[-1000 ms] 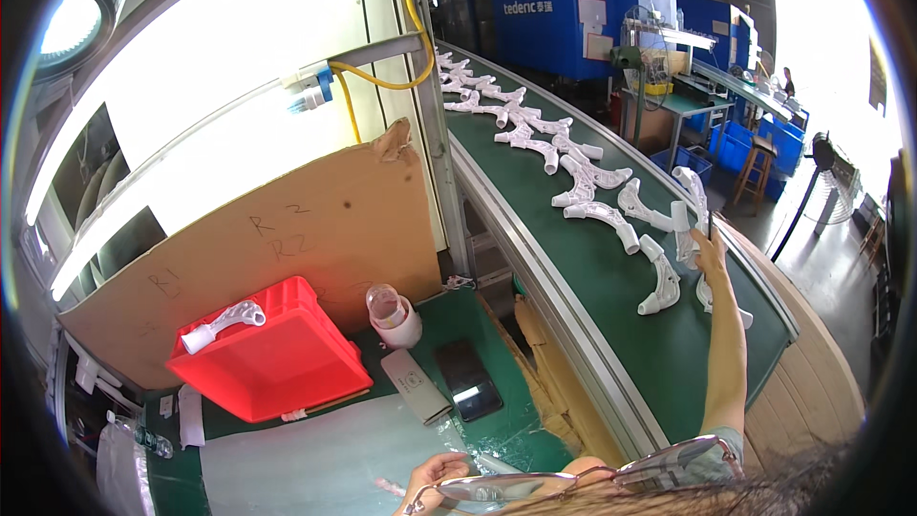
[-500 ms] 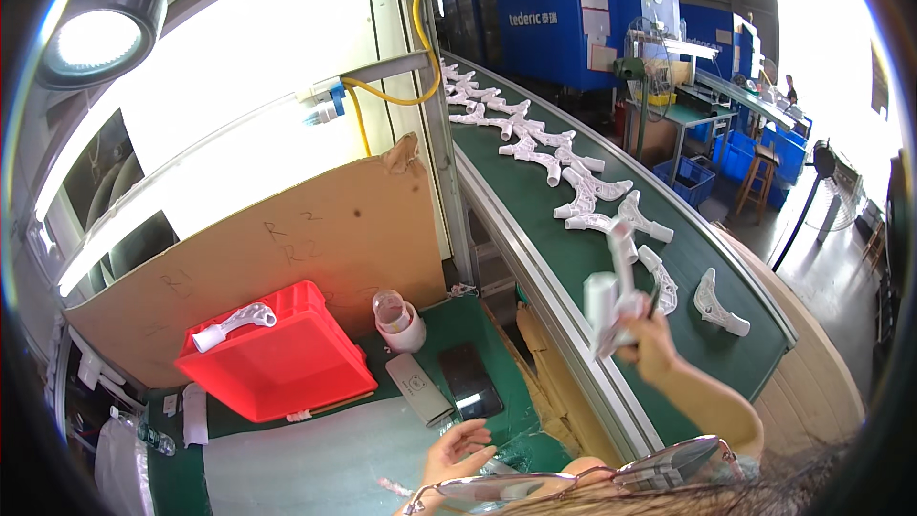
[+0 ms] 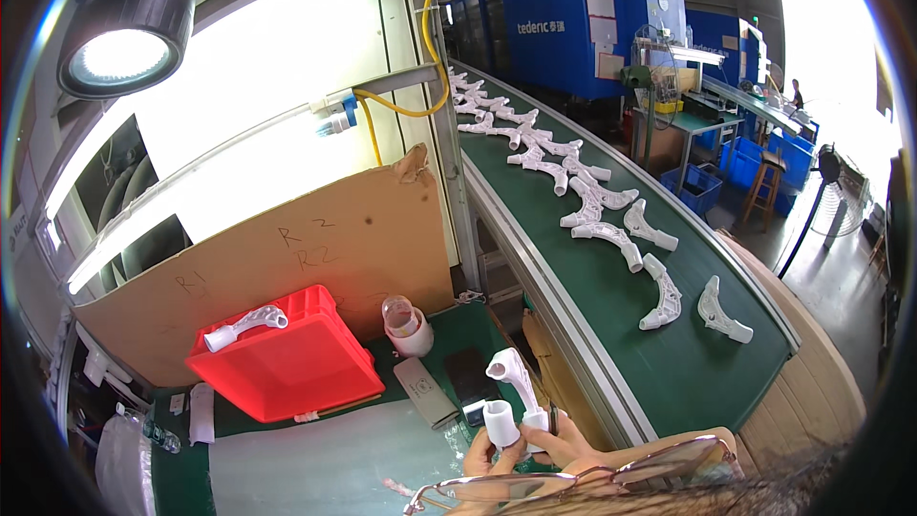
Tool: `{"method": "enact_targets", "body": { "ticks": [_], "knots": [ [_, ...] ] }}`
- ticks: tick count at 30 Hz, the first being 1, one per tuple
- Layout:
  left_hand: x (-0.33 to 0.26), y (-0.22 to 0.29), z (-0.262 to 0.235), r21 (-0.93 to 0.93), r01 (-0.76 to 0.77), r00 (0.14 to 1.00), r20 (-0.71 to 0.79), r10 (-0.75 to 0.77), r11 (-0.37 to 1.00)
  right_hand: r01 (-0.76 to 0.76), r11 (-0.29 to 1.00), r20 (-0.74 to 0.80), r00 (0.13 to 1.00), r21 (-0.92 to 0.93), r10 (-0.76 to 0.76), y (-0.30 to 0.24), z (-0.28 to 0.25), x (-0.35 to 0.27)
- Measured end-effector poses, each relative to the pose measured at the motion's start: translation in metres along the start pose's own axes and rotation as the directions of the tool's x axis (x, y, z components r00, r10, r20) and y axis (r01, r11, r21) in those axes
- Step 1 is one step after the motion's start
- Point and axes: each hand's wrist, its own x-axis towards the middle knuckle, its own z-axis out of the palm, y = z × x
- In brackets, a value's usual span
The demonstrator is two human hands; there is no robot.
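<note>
Low in the head view, above the near edge of the work table, my hands are close together around white curved plastic pipe fittings. My left hand (image 3: pixel 485 459) has its fingers closed on a fitting with a wide round socket (image 3: pixel 500 423) facing up. My right hand (image 3: pixel 565 444) is wrapped round the base of a curved fitting (image 3: pixel 517 375), whose open end points up and left. A thin dark object (image 3: pixel 554 418) shows by the right fingers; its kind is unclear. Whether the two white pieces join below is hidden by my fingers.
Several similar fittings (image 3: pixel 661 294) lie along the green conveyor belt (image 3: pixel 707 377) on the right. A tilted red bin (image 3: pixel 287 377) carries one fitting (image 3: pixel 246 327) on its edge. Nearby are a white cup (image 3: pixel 413 334), a grey pouch (image 3: pixel 425 392) and a dark phone (image 3: pixel 468 375). A lamp (image 3: pixel 124 48) hangs upper left.
My right hand has come left and down from over the conveyor, bringing the white fittings to the table. My left hand, open before, has closed on one of them. The view has shifted slightly.
</note>
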Motion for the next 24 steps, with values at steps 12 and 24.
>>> {"method": "enact_targets", "body": {
  "ticks": [12, 24],
  "knots": [
    [0.018, -0.009, -0.021, 0.122, -0.018, 0.997, 0.073, 0.009, 0.992, -0.032, 0.999, 0.101, 0.994, -0.027, 0.035, 0.021, -0.014, 0.023],
    [0.013, 0.021, -0.065, 0.23, -0.169, 0.985, 0.07, 0.157, 0.958, 0.106, 0.987, -0.149, 0.981, -0.121, -0.123, 0.011, -0.028, 0.015]
  ]
}}
